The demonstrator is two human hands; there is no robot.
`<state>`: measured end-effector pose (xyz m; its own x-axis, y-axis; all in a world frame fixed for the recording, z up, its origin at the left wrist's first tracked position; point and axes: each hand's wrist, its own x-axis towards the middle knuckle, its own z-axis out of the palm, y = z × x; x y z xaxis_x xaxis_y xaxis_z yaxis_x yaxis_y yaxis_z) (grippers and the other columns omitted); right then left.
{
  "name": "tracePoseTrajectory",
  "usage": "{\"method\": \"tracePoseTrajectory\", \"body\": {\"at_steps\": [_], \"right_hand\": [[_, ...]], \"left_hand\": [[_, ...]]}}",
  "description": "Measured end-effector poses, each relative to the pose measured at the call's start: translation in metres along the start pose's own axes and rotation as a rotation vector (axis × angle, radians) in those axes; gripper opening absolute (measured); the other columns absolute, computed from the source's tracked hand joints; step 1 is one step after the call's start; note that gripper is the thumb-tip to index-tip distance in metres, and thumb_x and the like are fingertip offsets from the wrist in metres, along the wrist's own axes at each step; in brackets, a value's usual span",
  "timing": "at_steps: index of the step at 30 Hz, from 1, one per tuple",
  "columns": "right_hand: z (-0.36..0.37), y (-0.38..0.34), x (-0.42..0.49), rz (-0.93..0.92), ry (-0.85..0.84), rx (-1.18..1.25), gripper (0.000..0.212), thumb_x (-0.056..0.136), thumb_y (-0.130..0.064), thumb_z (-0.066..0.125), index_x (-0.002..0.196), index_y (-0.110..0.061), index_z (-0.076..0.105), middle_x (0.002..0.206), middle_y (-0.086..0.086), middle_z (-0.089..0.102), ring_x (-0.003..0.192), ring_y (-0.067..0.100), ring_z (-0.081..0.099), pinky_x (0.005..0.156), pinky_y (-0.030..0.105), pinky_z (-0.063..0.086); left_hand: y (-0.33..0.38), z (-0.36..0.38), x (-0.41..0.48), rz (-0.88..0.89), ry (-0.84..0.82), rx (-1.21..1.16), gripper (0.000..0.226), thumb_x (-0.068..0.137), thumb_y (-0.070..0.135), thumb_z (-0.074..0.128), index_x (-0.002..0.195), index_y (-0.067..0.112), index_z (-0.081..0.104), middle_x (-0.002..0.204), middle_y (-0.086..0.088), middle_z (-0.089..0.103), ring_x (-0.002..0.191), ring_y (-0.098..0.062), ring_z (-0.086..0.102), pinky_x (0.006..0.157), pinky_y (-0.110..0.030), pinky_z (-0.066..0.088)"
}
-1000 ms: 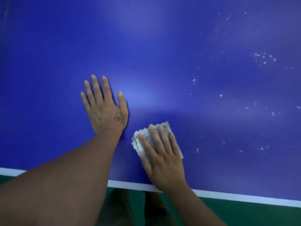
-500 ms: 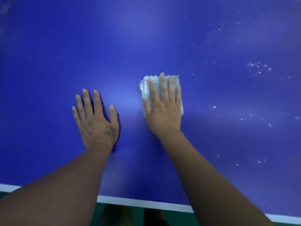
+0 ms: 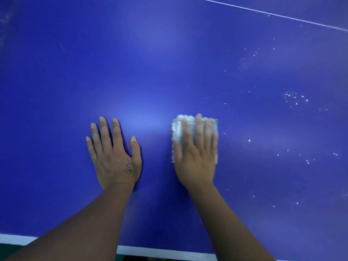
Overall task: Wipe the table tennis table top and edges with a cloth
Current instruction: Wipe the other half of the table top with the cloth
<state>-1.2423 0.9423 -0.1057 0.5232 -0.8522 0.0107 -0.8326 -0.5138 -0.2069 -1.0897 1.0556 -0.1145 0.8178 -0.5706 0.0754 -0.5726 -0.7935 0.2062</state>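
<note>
Two hands lie flat on the blue table (image 3: 169, 53), the left hand (image 3: 114, 157) spread with fingers straight on bare surface, the right hand (image 3: 195, 157) just beside it pressing straight fingers onto the white cloth (image 3: 178, 132), with white specks (image 3: 295, 98) scattered to the right.

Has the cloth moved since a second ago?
Yes. The cloth under the right hand has slid away from the white edge line, farther onto the table.

Setting: probably a sports hall or games room | smooth blue table tennis table top (image 3: 169, 63) fills view | painted white border stripe (image 3: 165, 252), thin white centre line (image 3: 273, 15) | dark green floor (image 3: 9, 249) below
</note>
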Motion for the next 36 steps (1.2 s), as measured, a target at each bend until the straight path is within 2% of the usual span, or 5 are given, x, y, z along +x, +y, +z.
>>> {"method": "tracePoseTrajectory", "body": {"at_steps": [6, 10, 15, 28, 36], "right_hand": [[0.011, -0.033, 0.077, -0.178, 0.001, 0.060, 0.059, 0.112, -0.051, 0.038, 0.167, -0.029, 0.037, 0.176, 0.007, 0.027, 0.165, 0.032, 0.017, 0.133, 0.053, 0.013], [0.002, 0.041, 0.098, -0.010, 0.083, -0.030, 0.057, 0.112, -0.050, 0.044, 0.166, -0.031, 0.039, 0.176, 0.008, 0.028, 0.163, 0.034, 0.023, 0.133, 0.052, 0.016], [-0.014, 0.109, 0.084, 0.196, 0.054, -0.105, 0.060, 0.114, -0.048, 0.035, 0.170, -0.026, 0.029, 0.178, 0.011, 0.017, 0.165, 0.035, 0.016, 0.132, 0.057, 0.014], [0.010, 0.044, 0.223, -0.158, 0.094, 0.031, 0.060, 0.111, -0.051, 0.040, 0.166, -0.028, 0.038, 0.175, 0.003, 0.031, 0.165, 0.028, 0.020, 0.132, 0.053, 0.014], [-0.012, 0.158, 0.239, 0.116, 0.024, -0.096, 0.064, 0.112, -0.052, 0.029, 0.171, -0.028, 0.023, 0.180, 0.003, 0.014, 0.167, 0.028, 0.010, 0.134, 0.056, 0.006]], "left_hand": [[0.001, 0.000, 0.000, 0.051, -0.057, 0.054, 0.071, 0.110, 0.044, 0.036, 0.170, 0.007, 0.025, 0.178, -0.019, 0.014, 0.166, -0.041, 0.010, 0.133, -0.062, 0.008], [0.023, 0.004, 0.022, 0.046, -0.079, -0.009, 0.074, 0.109, 0.044, 0.037, 0.168, 0.002, 0.025, 0.177, -0.025, 0.014, 0.165, -0.045, 0.008, 0.131, -0.066, 0.006], [0.100, 0.026, 0.101, 0.231, -0.102, -0.051, 0.072, 0.112, 0.047, 0.029, 0.170, 0.005, 0.022, 0.179, -0.019, 0.011, 0.167, -0.037, 0.005, 0.134, -0.058, 0.001], [0.148, 0.046, 0.152, 0.182, -0.022, -0.029, 0.062, 0.109, 0.036, 0.032, 0.168, 0.015, 0.036, 0.177, -0.011, 0.024, 0.166, -0.031, 0.016, 0.134, -0.054, 0.009], [0.147, 0.048, 0.153, 0.159, -0.029, -0.051, 0.062, 0.108, 0.036, 0.032, 0.165, 0.014, 0.040, 0.177, -0.009, 0.026, 0.166, -0.029, 0.016, 0.135, -0.051, 0.006]]}}
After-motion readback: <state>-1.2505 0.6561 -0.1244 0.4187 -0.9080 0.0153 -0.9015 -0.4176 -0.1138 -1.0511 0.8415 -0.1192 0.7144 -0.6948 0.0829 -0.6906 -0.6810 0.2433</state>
